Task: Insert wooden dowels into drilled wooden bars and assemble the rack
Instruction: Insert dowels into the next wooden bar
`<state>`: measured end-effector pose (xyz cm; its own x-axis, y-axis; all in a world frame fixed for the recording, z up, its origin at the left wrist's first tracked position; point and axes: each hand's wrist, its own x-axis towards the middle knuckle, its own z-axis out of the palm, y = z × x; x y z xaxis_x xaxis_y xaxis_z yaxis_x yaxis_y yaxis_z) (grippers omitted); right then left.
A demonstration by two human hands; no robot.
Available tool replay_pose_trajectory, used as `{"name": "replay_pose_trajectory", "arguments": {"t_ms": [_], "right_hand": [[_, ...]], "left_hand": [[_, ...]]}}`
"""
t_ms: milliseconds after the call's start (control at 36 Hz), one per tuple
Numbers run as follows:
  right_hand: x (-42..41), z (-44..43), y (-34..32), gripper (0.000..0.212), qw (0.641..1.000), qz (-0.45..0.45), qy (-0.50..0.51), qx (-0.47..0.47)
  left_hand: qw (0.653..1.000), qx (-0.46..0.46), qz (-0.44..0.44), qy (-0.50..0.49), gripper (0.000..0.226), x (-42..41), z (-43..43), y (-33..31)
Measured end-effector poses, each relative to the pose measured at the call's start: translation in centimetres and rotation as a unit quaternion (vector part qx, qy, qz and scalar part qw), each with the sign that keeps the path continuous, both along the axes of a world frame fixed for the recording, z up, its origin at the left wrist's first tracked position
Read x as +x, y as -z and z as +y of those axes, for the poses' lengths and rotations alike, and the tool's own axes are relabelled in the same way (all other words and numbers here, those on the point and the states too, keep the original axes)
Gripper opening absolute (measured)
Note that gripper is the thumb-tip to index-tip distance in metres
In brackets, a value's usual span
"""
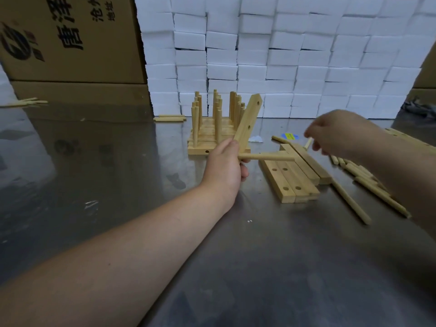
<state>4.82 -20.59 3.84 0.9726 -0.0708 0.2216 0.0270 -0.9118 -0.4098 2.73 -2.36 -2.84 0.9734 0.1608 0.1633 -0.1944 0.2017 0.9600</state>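
Table (94,161): shiny metal, it carries everything you are working with
White boxes (306,55): stacked in a wall along the table's far edge, straight ahead of you
Cardboard box (70,43): big, printed, standing at the far left corner
Finished block (200,147): drilled bars laid side by side near the middle of the far edge, just in front of the white boxes
Upright dowels (218,123): standing in rows in the finished block's holes
Spare bars (290,182): a flat pile of drilled bars toward the right edge, holes facing up, lying just right of your left hand
Loose dowels (372,185): scattered along the right edge, under and beside your right forearm
Held bar (249,121): in the air in front of the finished block, leaning with its top toward the right, two empty holes showing on its face
Left hand (224,166): your fingers are curled round the held bar's lower end, thumb pressed on its near side
Right hand (335,133): raised over the right side of the table, well apart from the held bar, fingers curled and pinching a second dowel
Side dowel (269,158): sticks out level from the held bar's lower end, pointing right, its tip over the spare bars
Second dowel (308,143): only one short end shows below your right fingers
Sticker (290,136): blue and yellow, flat on the table behind the spare bars
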Motion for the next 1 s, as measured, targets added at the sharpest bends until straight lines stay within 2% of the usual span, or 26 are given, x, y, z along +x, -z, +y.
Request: {"name": "replay_pose_trajectory", "arguments": {"t_ms": [56,194,361,472,639,722,778,833,917,1000], "right_hand": [[0.8,-1.0,0.3,0.025,0.994,0.061,0.034,-0.09],[1.2,-2.1,1.1,0.019,0.963,0.188,0.029,-0.191],[0.2,-2.9,-0.1,0.009,0.942,0.255,-0.021,-0.216],[0.0,-2.9,-0.1,0.021,0.932,0.281,-0.031,-0.226],[0.1,-2.3,0.6,0.02,0.933,0.288,-0.022,-0.214],[0.1,-2.5,0.1,0.019,0.956,0.233,0.003,-0.18],[0.2,-2.8,-0.8,0.011,0.98,0.148,0.021,-0.134],[0.2,-3.1,-2.1,0.016,0.994,0.056,0.027,-0.088],[-0.6,-2.4,-3.5,0.018,0.999,-0.048,0.006,0.002],[-1.9,-0.6,-3.5,0.019,0.988,-0.139,-0.048,0.054]], "left_hand": [[1.0,0.018,-0.002,0.004,0.033,0.0,0.0,0.1],[1.0,0.016,-0.003,0.004,0.031,0.1,0.1,0.2],[1.0,0.02,0.006,0.01,0.034,0.0,0.1,0.0],[0.999,0.028,0.006,0.013,0.033,0.0,0.2,0.1],[1.0,0.028,0.004,0.014,0.034,0.0,0.2,0.1],[0.999,0.031,0.005,0.015,0.033,0.0,0.2,0.1],[0.999,0.03,0.004,0.017,0.033,0.0,0.2,0.2],[0.999,0.029,0.003,0.019,0.032,0.0,0.2,0.2],[1.0,0.024,0.004,0.017,0.032,0.1,0.2,0.2],[1.0,0.015,0.004,0.018,0.031,0.2,0.2,0.3]]}}
